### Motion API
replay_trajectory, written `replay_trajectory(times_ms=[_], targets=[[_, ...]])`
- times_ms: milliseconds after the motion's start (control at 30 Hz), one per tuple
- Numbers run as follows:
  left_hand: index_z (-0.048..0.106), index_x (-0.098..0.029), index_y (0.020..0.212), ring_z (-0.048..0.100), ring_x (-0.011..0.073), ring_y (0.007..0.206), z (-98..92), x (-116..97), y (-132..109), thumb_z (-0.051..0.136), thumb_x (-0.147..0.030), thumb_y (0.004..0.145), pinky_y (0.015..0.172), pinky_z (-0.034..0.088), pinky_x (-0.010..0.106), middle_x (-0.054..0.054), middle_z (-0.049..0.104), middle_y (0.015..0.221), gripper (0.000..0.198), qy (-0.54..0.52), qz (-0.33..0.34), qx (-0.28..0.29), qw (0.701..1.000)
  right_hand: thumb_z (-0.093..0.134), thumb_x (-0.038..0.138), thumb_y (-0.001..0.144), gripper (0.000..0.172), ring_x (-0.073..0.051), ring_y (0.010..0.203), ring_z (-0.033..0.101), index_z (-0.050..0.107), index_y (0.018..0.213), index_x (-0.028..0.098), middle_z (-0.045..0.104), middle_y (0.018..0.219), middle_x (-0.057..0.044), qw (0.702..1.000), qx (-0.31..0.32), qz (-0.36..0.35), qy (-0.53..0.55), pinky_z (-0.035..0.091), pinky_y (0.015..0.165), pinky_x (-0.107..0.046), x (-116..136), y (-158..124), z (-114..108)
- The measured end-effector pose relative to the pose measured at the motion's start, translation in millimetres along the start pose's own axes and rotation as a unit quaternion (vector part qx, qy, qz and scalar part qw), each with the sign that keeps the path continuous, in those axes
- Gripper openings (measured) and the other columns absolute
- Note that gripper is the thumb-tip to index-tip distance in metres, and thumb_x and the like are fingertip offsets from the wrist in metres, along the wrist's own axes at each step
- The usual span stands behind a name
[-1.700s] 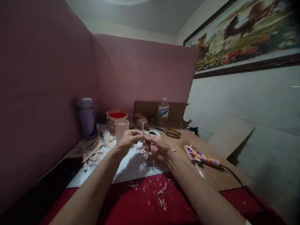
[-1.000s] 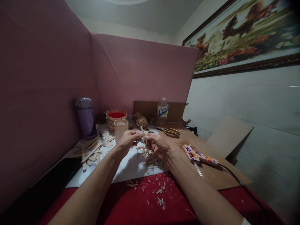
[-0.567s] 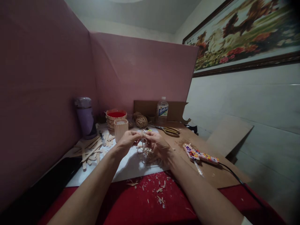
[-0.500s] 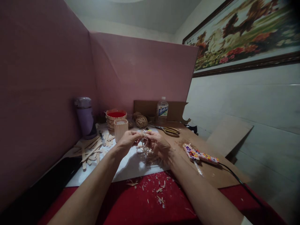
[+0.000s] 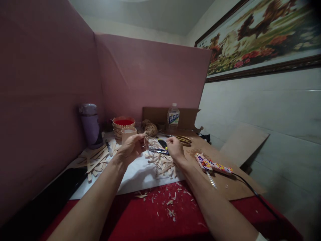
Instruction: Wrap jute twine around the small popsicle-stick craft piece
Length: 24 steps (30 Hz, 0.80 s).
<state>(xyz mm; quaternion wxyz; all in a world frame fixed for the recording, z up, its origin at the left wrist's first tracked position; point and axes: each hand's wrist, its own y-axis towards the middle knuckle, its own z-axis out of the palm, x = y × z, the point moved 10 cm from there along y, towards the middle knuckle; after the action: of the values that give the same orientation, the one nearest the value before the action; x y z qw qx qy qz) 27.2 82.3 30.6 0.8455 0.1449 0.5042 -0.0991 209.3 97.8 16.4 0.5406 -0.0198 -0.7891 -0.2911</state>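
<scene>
Twine (image 5: 146, 142) pinched in L hand (image 5: 132, 147), R hand (image 5: 176, 149) grip curled, can't tell contents, scissors (image 5: 186, 137) pt. hid

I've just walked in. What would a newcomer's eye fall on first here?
Probably the big painting of horses and flowers on the wall at the right, then the flower-patterned glue gun lying on the brown board below it. In the middle, the left hand pinches some twine; behind it stands a basket with a bright red inside.
</scene>
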Motion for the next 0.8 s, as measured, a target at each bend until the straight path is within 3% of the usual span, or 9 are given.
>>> replay_trajectory(times_ms=[133, 200, 267, 367, 467, 600, 800], targets=[[0.053, -0.01, 0.061, 0.044, 0.0047, 0.045, -11.7, 4.4, 1.5, 0.061, -0.018, 0.058, 0.041, 0.031, 0.017, 0.001, 0.056, 0.058, 0.012, 0.094, -0.004, -0.05, 0.994, 0.045, 0.014, 0.052, 0.02, -0.017, 0.066, 0.05, 0.053, 0.069, 0.02, 0.054, 0.068, -0.002, 0.964, -0.059, 0.102, 0.239, 0.037, 0.058, -0.028, -29.5, 6.4, -8.0], [0.052, -0.01, 0.059, 0.041, 0.0039, 0.041, -14.4, 10.4, 1.7, 0.062, -0.019, 0.056, 0.037, 0.025, 0.017, 0.003, 0.057, 0.059, 0.013, 0.144, -0.011, -0.063, 0.987, 0.044, 0.012, 0.05, 0.029, -0.017, 0.075, 0.052, 0.054, 0.076, 0.019, 0.056, 0.079, -0.003, 0.943, -0.075, 0.09, 0.312, 0.039, 0.064, -0.028, -21.8, 3.0, -9.2], [0.051, -0.011, 0.058, 0.04, 0.0041, 0.04, -14.7, 14.7, 2.3, 0.062, -0.021, 0.057, 0.036, 0.022, 0.017, 0.004, 0.059, 0.059, 0.015, 0.191, -0.01, -0.064, 0.979, 0.044, 0.01, 0.051, 0.037, -0.016, 0.088, 0.051, 0.054, 0.085, 0.019, 0.056, 0.095, -0.004, 0.936, -0.056, 0.037, 0.344, 0.039, 0.075, -0.028, 0.9, -2.1, -9.2], [0.052, -0.011, 0.058, 0.04, 0.0046, 0.039, -15.9, 18.8, 3.7, 0.062, -0.025, 0.058, 0.036, 0.021, 0.018, 0.005, 0.059, 0.059, 0.017, 0.244, -0.011, -0.063, 0.968, 0.046, 0.016, 0.061, 0.036, -0.016, 0.095, 0.05, 0.053, 0.096, 0.019, 0.056, 0.102, -0.004, 0.932, 0.009, -0.037, 0.361, 0.037, 0.082, -0.028, 35.9, -12.4, -4.0], [0.054, -0.011, 0.06, 0.04, 0.0046, 0.041, -14.0, 21.3, 4.9, 0.063, -0.027, 0.058, 0.039, 0.024, 0.018, 0.004, 0.059, 0.059, 0.018, 0.251, -0.013, -0.046, 0.967, 0.047, 0.028, 0.072, 0.023, -0.015, 0.084, 0.053, 0.057, 0.09, 0.018, 0.061, 0.087, -0.004, 0.948, 0.094, -0.084, 0.291, 0.038, 0.078, -0.028, 54.2, -22.4, 13.4], [0.058, -0.011, 0.064, 0.042, 0.0051, 0.046, -0.3, 24.3, 3.3, 0.065, -0.029, 0.059, 0.046, 0.031, 0.019, 0.001, 0.055, 0.056, 0.02, 0.215, -0.016, 0.016, 0.976, 0.049, 0.037, 0.073, 0.024, -0.014, 0.065, 0.05, 0.058, 0.066, 0.016, 0.057, 0.065, -0.001, 0.963, 0.187, -0.068, 0.181, 0.038, 0.063, -0.025, 40.8, -31.0, 49.2], [0.06, -0.011, 0.062, 0.042, 0.0065, 0.046, -0.8, 23.4, 3.2, 0.063, -0.031, 0.06, 0.048, 0.033, 0.021, 0.001, 0.052, 0.053, 0.021, 0.265, -0.006, 0.008, 0.964, 0.054, 0.039, 0.068, 0.024, -0.009, 0.047, 0.042, 0.054, 0.062, 0.016, 0.049, 0.052, 0.002, 0.943, 0.224, 0.044, 0.241, 0.036, 0.048, -0.023, 20.5, -37.2, 67.3]])
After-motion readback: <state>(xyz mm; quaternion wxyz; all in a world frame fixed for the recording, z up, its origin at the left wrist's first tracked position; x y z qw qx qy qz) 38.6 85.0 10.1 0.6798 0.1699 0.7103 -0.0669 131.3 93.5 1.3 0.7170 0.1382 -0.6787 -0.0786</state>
